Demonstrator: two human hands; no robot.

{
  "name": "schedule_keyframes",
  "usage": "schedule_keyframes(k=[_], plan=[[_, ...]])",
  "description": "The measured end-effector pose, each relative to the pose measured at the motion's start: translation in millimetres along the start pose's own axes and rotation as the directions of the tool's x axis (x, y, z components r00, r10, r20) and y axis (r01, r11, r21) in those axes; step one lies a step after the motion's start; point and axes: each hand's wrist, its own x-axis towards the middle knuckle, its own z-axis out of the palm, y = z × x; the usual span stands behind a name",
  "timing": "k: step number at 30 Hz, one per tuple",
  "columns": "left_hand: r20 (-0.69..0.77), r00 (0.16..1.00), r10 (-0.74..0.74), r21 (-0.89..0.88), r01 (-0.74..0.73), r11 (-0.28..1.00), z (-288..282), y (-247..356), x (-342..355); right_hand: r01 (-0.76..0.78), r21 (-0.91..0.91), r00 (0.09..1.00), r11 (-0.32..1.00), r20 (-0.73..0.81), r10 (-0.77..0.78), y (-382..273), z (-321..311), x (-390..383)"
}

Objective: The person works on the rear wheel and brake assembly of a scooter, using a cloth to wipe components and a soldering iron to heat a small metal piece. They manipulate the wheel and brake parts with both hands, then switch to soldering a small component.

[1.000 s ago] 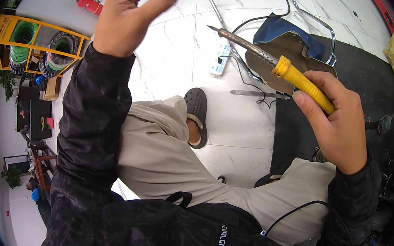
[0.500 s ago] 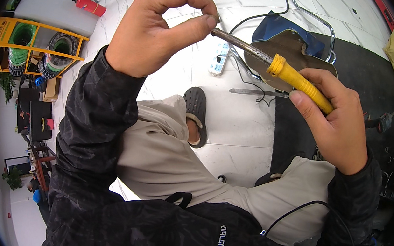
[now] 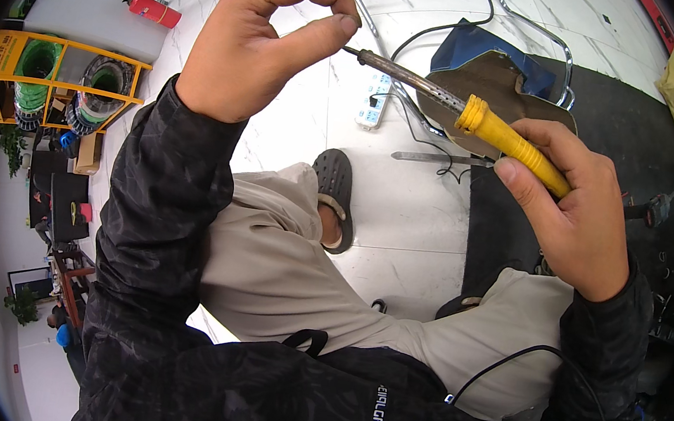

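Note:
My right hand (image 3: 574,208) is wrapped round the yellow handle of a soldering iron (image 3: 518,154), its perforated metal barrel slanting up to the left. A thin dark tip shows at the barrel's far end, right beside the thumb of my left hand (image 3: 268,45). That hand's thumb and forefinger are pinched together, the other fingers curled above. Whether anything small sits in the pinch, or whether it touches the tip, I cannot make out.
Below the iron, a white power strip (image 3: 373,102) with a plug lies on the tiled floor near a flat metal strip (image 3: 438,160). A chrome-framed chair with a blue and brown seat (image 3: 493,79) stands beyond. The dark mat (image 3: 509,230) lies right; a yellow rack (image 3: 60,83) stands left.
My left hand has shifted slightly left, away from the barrel end, and the thin tip now shows. The right hand and the soldering iron have barely moved.

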Motion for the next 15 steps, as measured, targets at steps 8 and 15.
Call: schedule_keyframes(k=[8, 15], plan=[[-0.021, 1.000, -0.006, -0.022, 0.005, 1.000, -5, -4, 1, 0.022, -0.002, 1.000, 1.000, -0.012, -0.022, 1, 1, 0], [-0.033, 0.999, -0.015, -0.043, 0.014, 0.999, -9, -14, -1, 0.021, 0.002, 1.000, 1.000, -0.017, -0.021, 2, 0, 0]])
